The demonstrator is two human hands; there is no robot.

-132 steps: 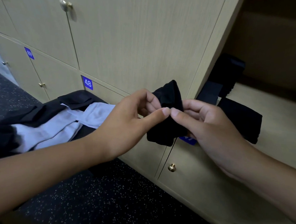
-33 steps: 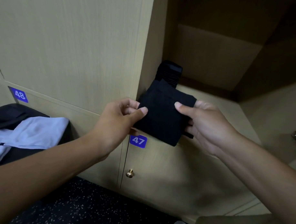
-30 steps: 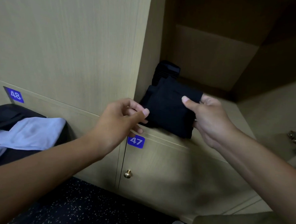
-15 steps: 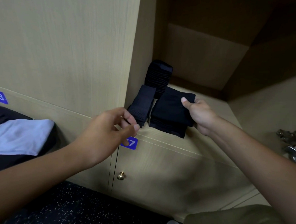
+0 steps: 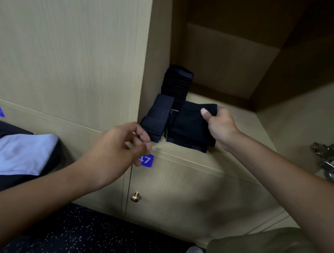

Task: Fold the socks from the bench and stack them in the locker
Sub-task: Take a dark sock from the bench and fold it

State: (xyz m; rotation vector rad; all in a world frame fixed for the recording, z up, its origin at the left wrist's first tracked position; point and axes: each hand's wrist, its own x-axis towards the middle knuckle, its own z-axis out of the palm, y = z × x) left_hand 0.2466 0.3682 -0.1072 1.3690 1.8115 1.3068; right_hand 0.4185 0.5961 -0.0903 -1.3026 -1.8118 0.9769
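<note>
Here the bank of pale wood lockers fills most of what I can see, and the open locker (image 5: 238,117) on the right shows its bare shelf running back into shadow. To the far left, on the dark bench (image 5: 1,179), a pale blue sock (image 5: 21,153) lies crumpled, not yet folded (there may be more under it, I cannot tell). On the near left corner of the shelf sits a tall ribbed dark bundle (image 5: 176,83), with a narrower folded piece (image 5: 159,116) leaning in front of it. Just right of these is the folded black sock (image 5: 189,127), resting on a low black stack at the shelf's front edge. The right hand (image 5: 221,126) grips its far right side, thumb pressed on top and fingers curled under the cloth. The left hand (image 5: 116,153) hangs in front of the locker edge, fingers loosely bent and apart, holding nothing. Below it is the blue number plate (image 5: 147,160), and lower still a small brass knob (image 5: 135,196).

The sock looks light, soft and limp, so I would say the fold springs open if held by one layer only; a pinch across all layers, near the folded edge, should keep it square. The stack overhangs the lip a little and could slide off.
</note>
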